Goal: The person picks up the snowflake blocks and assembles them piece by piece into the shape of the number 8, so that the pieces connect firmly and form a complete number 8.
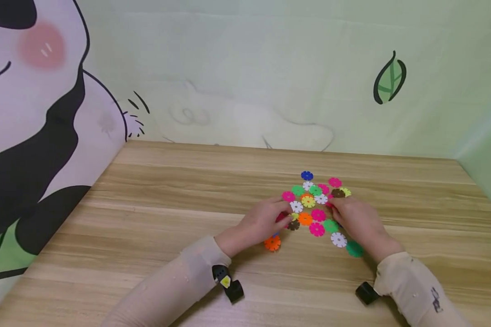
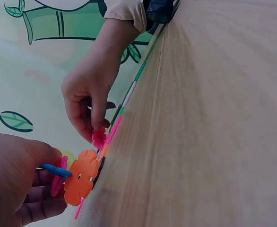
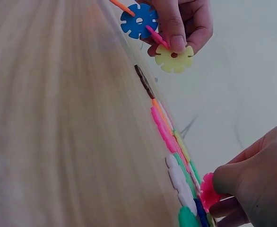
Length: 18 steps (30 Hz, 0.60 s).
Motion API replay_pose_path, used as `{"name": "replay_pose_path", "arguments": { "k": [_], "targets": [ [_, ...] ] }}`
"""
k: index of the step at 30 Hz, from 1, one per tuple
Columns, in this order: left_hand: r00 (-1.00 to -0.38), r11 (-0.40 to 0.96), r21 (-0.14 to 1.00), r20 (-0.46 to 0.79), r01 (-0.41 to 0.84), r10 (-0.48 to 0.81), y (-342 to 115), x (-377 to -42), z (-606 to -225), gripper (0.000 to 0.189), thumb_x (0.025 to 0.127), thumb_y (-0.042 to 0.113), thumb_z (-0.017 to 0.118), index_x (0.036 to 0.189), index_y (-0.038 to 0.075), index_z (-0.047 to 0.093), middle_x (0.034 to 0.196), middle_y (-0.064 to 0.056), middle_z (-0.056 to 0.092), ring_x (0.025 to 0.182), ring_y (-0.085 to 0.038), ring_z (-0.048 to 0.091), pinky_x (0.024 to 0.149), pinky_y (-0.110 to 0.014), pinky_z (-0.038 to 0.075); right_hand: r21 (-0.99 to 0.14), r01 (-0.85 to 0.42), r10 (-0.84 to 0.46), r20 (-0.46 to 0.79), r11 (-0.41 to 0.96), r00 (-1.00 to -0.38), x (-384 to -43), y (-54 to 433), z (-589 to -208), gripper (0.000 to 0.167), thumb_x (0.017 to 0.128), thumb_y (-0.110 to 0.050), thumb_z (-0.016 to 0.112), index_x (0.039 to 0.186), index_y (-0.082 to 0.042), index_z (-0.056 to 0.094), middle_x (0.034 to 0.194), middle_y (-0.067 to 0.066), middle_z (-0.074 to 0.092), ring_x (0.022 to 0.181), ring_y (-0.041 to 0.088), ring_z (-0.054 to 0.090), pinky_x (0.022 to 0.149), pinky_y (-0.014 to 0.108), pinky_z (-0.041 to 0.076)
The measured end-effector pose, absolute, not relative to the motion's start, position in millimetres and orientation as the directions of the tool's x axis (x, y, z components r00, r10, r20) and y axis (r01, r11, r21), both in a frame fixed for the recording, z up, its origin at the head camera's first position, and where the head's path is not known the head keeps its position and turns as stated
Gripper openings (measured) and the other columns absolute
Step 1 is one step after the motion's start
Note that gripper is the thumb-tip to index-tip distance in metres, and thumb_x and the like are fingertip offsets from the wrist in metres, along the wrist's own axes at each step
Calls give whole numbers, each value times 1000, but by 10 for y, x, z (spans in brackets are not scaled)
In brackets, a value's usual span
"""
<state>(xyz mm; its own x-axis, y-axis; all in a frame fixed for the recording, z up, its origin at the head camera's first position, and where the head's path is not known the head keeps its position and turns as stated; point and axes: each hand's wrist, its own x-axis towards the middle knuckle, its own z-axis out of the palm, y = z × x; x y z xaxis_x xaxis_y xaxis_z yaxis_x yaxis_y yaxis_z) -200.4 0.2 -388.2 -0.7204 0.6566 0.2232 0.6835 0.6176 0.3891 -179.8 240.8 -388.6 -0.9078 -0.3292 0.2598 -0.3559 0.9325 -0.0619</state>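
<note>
On the table lies a flat joined shape of notched snowflake discs point(image 1: 308, 202) in many colours. At its left side my left hand point(image 1: 265, 219) pinches a short linked chain of discs. That chain has a yellow disc point(image 3: 164, 60), a pink disc point(image 2: 59, 177), a blue disc point(image 3: 130, 24) and an orange disc point(image 2: 80, 188) at its near end. Across from it, my right hand point(image 1: 359, 222) holds a pink disc point(image 3: 209, 191) between thumb and fingers, close against the right side of the shape. Fingers partly hide both contact spots.
The wood-grain table point(image 1: 167, 190) runs back to a printed wall covering point(image 1: 245, 68) with a leaf drawing. A large panda picture point(image 1: 102, 113) borders the left side. Black wrist devices point(image 1: 234, 290) sit on both sleeves, low over the tabletop.
</note>
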Motion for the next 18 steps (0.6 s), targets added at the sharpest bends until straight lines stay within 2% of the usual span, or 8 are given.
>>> {"name": "replay_pose_path", "arguments": {
  "k": [3,8,12,15,18],
  "targets": [
    [-724,621,391,217,679,655,3,-2005,-3881,14,92,21,65,100,10,69,96,-1,66,79,-12,56,71,-18,49,-77,-357,-323,284,931,-903,-1796,2418,-3890,14,87,-7,67,99,1,67,76,10,68,65,24,59,59,38,54],
    [-723,620,392,221,680,654,-1,-2004,-3868,13,92,21,65,99,10,69,95,-1,66,78,-12,55,70,-17,48,-209,-316,-239,325,925,-915,-1784,2450,-3861,15,90,-7,64,102,2,66,88,17,68,77,31,63,73,46,55],
    [-716,614,383,237,690,657,-7,-1999,-3862,14,92,22,65,99,11,69,94,-1,67,78,-12,56,70,-18,48,-333,-261,-169,279,906,-945,-1786,2458,-3823,16,93,-9,61,106,0,65,97,17,68,83,30,62,78,48,54],
    [-711,610,379,245,696,659,-11,-1993,-3857,14,92,22,65,100,11,69,95,-1,67,79,-13,57,71,-19,49,-446,-235,-149,219,864,-964,-1786,2453,-3801,17,96,-10,57,109,-2,64,97,15,67,75,24,59,70,38,54],
    [-709,605,383,253,698,658,-15,-1992,-3855,14,93,22,64,101,11,69,96,-1,68,80,-13,58,72,-20,50,-571,-222,-163,153,790,-975,-1782,2432,-3780,19,97,-10,55,113,-2,63,88,12,66,64,17,55,58,27,51]
  ]
}}
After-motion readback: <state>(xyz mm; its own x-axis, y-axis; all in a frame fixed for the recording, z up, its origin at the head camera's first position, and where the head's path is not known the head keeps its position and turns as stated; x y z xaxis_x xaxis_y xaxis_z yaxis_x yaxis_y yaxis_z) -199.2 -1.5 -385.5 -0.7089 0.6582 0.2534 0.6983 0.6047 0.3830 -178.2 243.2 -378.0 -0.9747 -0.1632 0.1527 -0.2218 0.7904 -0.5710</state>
